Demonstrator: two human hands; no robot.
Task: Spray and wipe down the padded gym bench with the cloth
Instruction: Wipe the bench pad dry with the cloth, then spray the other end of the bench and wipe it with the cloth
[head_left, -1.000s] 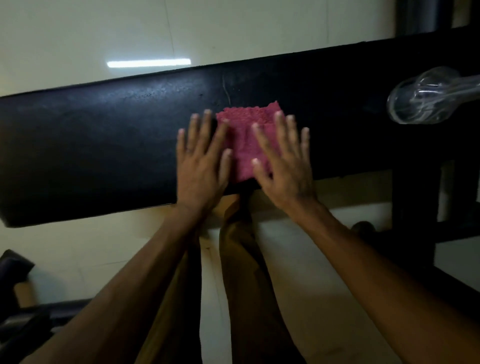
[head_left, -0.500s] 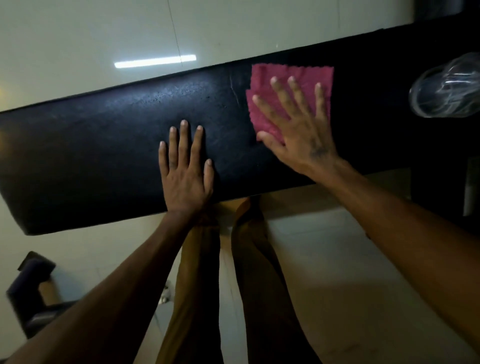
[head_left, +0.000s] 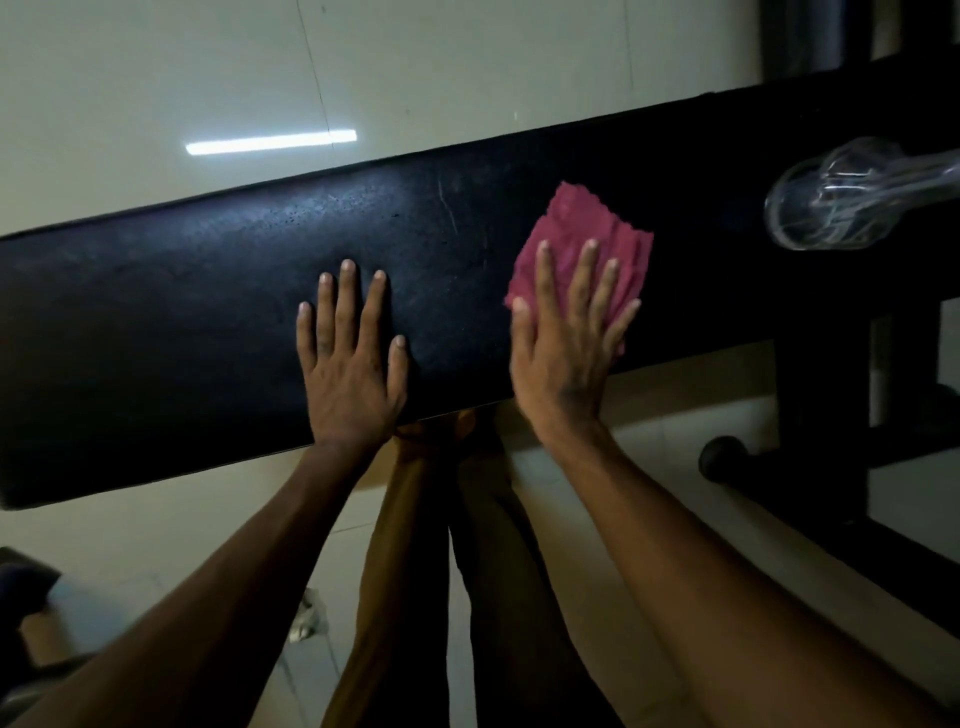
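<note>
A long black padded gym bench (head_left: 182, 312) runs across the view from lower left to upper right. A pink cloth (head_left: 587, 228) lies on its pad right of centre. My right hand (head_left: 566, 348) presses flat on the near part of the cloth, fingers spread. My left hand (head_left: 350, 358) rests flat on the bare pad to the left of the cloth, holding nothing. A clear plastic bottle (head_left: 841, 200) lies on the bench at the far right; I cannot see its nozzle.
Pale floor tiles (head_left: 156, 67) lie beyond and under the bench. The black bench frame (head_left: 815, 415) and a round foot (head_left: 722, 460) stand at the right. My legs are below the bench edge. A dark object (head_left: 23, 582) sits at the lower left.
My left hand came off the cloth and rests on the bare pad. My right hand slid the cloth right and far across the pad, then back toward the near edge.
</note>
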